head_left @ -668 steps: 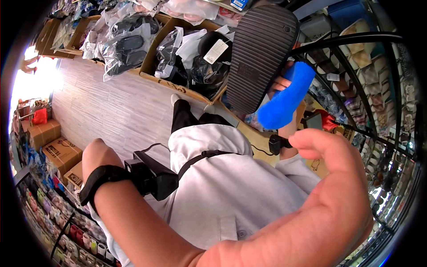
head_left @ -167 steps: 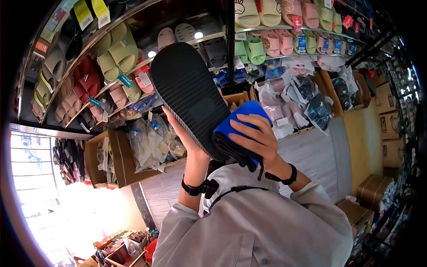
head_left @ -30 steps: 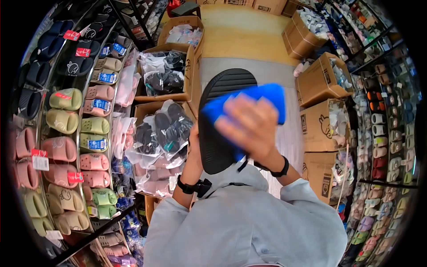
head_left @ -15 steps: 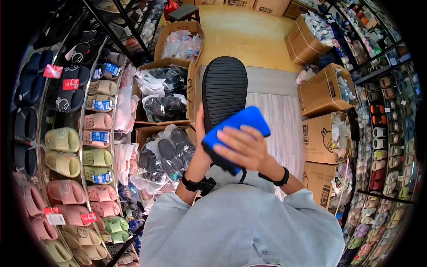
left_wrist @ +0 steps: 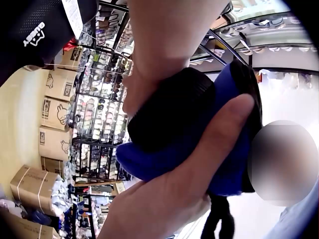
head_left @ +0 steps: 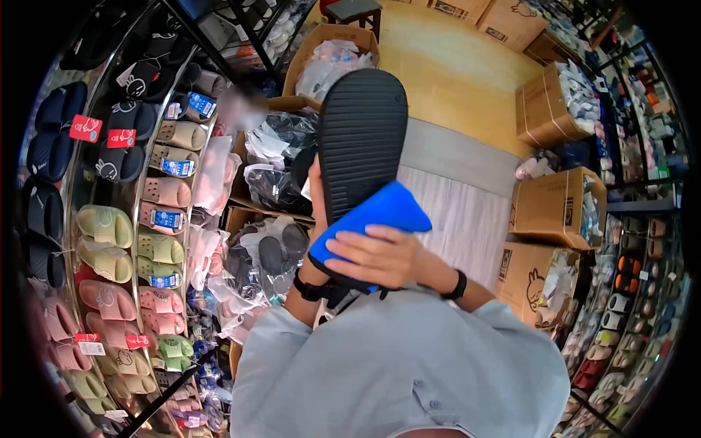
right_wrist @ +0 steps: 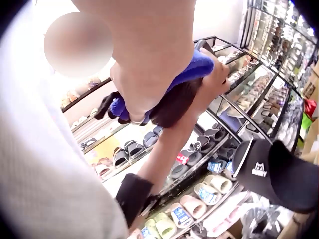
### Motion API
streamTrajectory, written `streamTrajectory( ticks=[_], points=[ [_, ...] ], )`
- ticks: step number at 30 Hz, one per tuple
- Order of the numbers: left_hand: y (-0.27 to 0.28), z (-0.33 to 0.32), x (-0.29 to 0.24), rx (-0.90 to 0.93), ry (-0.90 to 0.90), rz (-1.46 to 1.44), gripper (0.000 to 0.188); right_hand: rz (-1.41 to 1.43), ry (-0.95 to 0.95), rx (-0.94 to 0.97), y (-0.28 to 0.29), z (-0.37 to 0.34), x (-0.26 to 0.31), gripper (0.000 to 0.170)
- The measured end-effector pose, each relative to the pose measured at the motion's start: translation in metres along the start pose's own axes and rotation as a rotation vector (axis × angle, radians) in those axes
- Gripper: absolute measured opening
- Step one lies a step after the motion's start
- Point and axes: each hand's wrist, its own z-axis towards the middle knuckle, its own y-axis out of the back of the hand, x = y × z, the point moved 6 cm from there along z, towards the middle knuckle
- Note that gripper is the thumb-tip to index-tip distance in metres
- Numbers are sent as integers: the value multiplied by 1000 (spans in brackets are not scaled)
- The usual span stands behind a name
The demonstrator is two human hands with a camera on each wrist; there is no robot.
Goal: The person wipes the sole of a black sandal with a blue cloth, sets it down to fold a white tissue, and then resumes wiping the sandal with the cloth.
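Observation:
A black slipper (head_left: 363,139) is held sole up in front of the chest, its ridged sole facing the head camera. My left hand (head_left: 316,197) grips it along its left edge. Over the lower end of the sole lies a folded blue cloth (head_left: 391,212) with black edging. My right hand (head_left: 376,255) holds the cloth against the slipper, fingers lying across it; the left wrist view shows the right thumb (left_wrist: 224,129) on the blue cloth. A black cord (left_wrist: 218,219) hangs from the cloth. The slipper's black strap (right_wrist: 271,172) bears a white logo in the right wrist view.
Shelves of slippers (head_left: 109,233) rise on the left, with more footwear racks (head_left: 621,292) on the right. Open cardboard boxes (head_left: 325,44) of bagged footwear line the left side. Further boxes (head_left: 544,109) stand right of the wooden-looking floor (head_left: 467,190). A dark stool (head_left: 353,10) is at the back.
Over the last second the cloth and right hand have slid from the sole's middle down to its lower end. The left hand keeps its grip. The head view has turned slightly.

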Motion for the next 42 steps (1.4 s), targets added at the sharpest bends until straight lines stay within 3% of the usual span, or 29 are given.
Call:
streamTrajectory(
  ticks=[3, 4, 6, 7, 10, 14, 17, 22, 24, 25, 26, 28, 29, 30, 32, 34, 36, 37, 38, 40, 41, 42],
  points=[
    [-13, 33, -2, 83, -180, 116, 50, -37, 28, -73, 19, 11, -72, 31],
    [-20, 47, 5, -117, 128, 9, 48, -73, -12, -97, 25, 14, -95, 32],
    [-44, 69, 7, 12, 101, -178, 46, -80, -165, -151, 40, 25, -138, 35],
    [-51, 74, -1, -258, 66, -250, 51, -60, -208, -162, 41, 27, -153, 37],
    [-68, 99, -2, -168, 17, -226, 52, 47, -107, -127, 31, 29, -164, 37],
    [-83, 131, -2, -95, -14, -201, 54, 382, 299, 56, 6, 21, -148, 32],
    [-93, 159, 0, -38, 5, -195, 55, 303, 284, 29, 5, 28, -189, 32],
    [-118, 204, 15, 99, 179, -201, 57, -60, -74, -168, 38, 58, -287, 33],
    [-128, 224, 21, 257, 275, -309, 57, -108, -217, -261, 37, 62, -304, 36],
    [-126, 242, 24, 445, 333, -516, 62, -107, -131, -216, 29, 65, -302, 35],
    [-112, 264, 28, 423, 292, -458, 62, -109, -48, -171, 17, 67, -300, 35],
    [-125, 291, 3, 95, 5, 306, 61, -56, 166, -43, -12, 69, -292, 28],
    [-143, 301, 10, 557, 203, -551, 59, -55, 241, -4, -24, 69, -294, 29],
    [-144, 316, 2, 564, 197, -556, 59, -54, 318, 34, -34, 76, -299, 30],
    [-132, 350, -2, 282, 236, -47, 58, -66, 238, 36, -36, 93, -331, 30],
    [-122, 372, 1, 232, 394, -230, 58, -128, 72, 0, -35, 115, -367, 29],
    [-105, 398, -1, 223, 317, -163, 59, -259, -67, -77, -37, 131, -398, 31],
    [-118, 391, -23, 71, 290, 9, 60, -239, -140, -110, -41, 137, -408, 32],
    [-102, 416, -12, 263, 303, -140, 60, -218, -213, -142, -47, 142, -416, 33],
    [-108, 416, -26, 214, 562, -297, 59, -228, -239, -81, -65, 149, -419, 31],
    [-88, 437, -24, 267, 392, -197, 56, -210, -178, -54, -76, 150, -417, 30],
    [-90, 444, -38, 201, 289, -2, 55, -196, -112, -32, -88, 151, -416, 29]
  ],
)
